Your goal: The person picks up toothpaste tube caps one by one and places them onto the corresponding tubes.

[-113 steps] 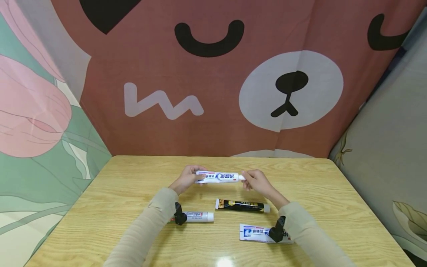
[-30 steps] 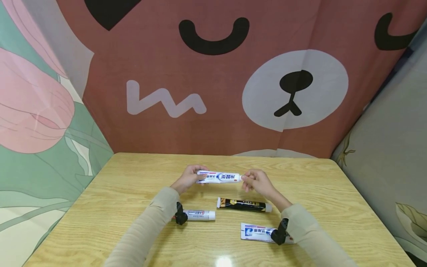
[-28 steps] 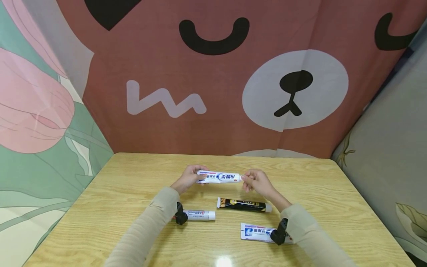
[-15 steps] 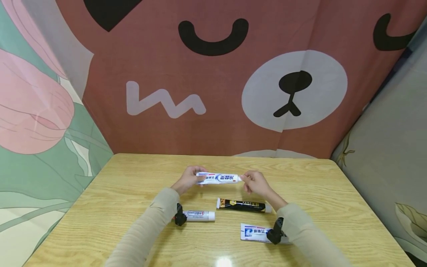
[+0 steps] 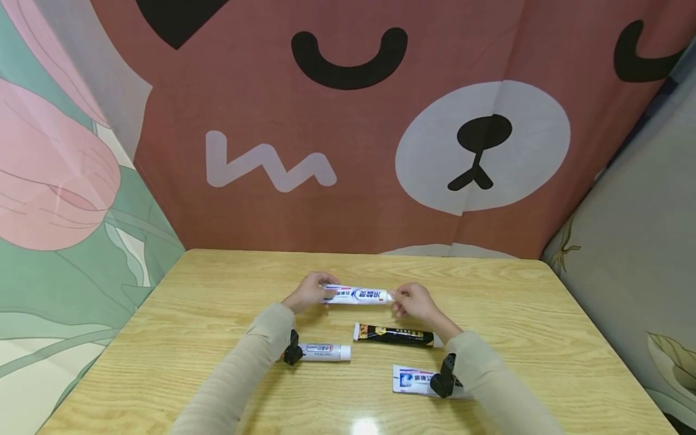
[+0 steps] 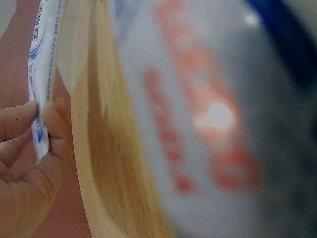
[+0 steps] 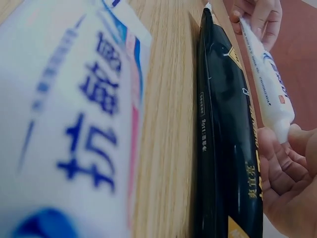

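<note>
A white toothpaste tube with blue print is held level above the far part of the table, its nozzle end to the right. My left hand pinches its flat tail between thumb and fingers, as the left wrist view shows from the side. At the other end my right hand pinches the narrow tip with thumb and index finger. In the right wrist view the white shoulder of the tube runs into those fingertips, which hide the tip, so whether a cap sits there cannot be seen.
On the wooden table lie a black toothpaste tube, a silvery tube partly behind the left wrist camera, and a second white-and-blue tube partly under the right wrist camera. A bear-print cloth hangs behind the table.
Both hands and the held tube have come slightly lower and nearer. The right fingertips now cover the tube's tip, which showed more 3.8 seconds ago. The tubes on the table have stayed put.
</note>
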`<state>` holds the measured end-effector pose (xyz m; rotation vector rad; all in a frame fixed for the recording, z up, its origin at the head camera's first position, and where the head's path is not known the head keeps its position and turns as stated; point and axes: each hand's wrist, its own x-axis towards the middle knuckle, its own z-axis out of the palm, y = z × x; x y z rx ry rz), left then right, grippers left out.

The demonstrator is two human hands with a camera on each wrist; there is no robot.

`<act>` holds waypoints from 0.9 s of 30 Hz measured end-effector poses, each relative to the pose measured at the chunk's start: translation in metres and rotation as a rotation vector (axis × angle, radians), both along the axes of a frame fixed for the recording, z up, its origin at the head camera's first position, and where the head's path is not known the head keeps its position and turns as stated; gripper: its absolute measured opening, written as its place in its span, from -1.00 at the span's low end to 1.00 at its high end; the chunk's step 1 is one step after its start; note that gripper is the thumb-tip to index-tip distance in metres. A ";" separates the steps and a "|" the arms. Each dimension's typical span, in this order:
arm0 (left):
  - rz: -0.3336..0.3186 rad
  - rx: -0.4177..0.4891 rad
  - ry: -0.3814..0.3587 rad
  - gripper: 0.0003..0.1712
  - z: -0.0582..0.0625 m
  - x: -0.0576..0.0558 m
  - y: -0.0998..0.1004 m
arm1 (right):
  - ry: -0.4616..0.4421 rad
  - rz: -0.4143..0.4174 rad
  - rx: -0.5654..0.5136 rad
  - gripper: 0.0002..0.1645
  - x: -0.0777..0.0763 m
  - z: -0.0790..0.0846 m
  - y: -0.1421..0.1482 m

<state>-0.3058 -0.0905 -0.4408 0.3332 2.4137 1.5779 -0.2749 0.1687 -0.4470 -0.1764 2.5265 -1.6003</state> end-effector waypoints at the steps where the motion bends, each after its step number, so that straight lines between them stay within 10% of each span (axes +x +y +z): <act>1: -0.006 -0.019 0.000 -0.76 0.000 0.001 0.000 | -0.014 0.001 -0.016 -0.75 0.000 -0.001 0.000; 17: -0.056 -0.319 0.102 -0.70 -0.002 -0.002 -0.007 | -0.061 -0.052 0.070 -0.75 -0.005 -0.014 -0.007; 27: -0.065 -0.460 0.158 -0.51 0.009 0.005 -0.012 | 0.187 -0.042 0.424 -0.70 0.002 0.000 -0.004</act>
